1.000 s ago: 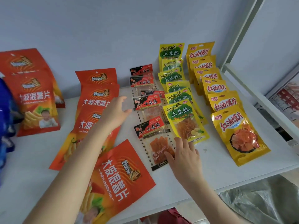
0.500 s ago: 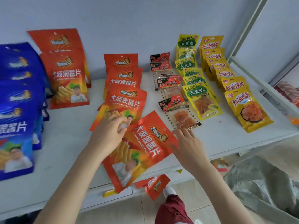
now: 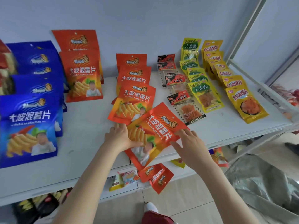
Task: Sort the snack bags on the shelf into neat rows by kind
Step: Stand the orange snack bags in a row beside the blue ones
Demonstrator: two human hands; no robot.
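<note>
Orange-red foil chip bag (image 3: 155,131) with white lettering is being steadied between both hands at the front of the white shelf board (image 3: 84,136), its near end hanging over the front edge. It is being touched from both sides. The left hand (image 3: 120,137) is being laid against its left edge, fingers (image 3: 118,127) stretched flat and thumb spread across the print. The right hand (image 3: 192,147) is being rested at its far-right corner, fingers (image 3: 183,132) straight and fanned, tips on the foil. Nothing is being pinched by either hand as far as can be seen; whether a left fingertip is being slipped under the edge cannot be told.

The bag's long axis is lying askew, running from below the left thumb up and away to just beyond the right fingertips. The row of matching orange-red bags (image 3: 135,94) is lying directly beyond the left fingertips, touching them or nearly so, its bags pointing straight at the wall. By judgement, a turn is being called for: the top end would need to be swung from the right fingers toward the left ones, then the bag slid away from the palms onto the row's front. The left hand is lying nearer that row. The right is lying nearer the small black-and-red clear packets (image 3: 180,98), which could be nudged.
</note>
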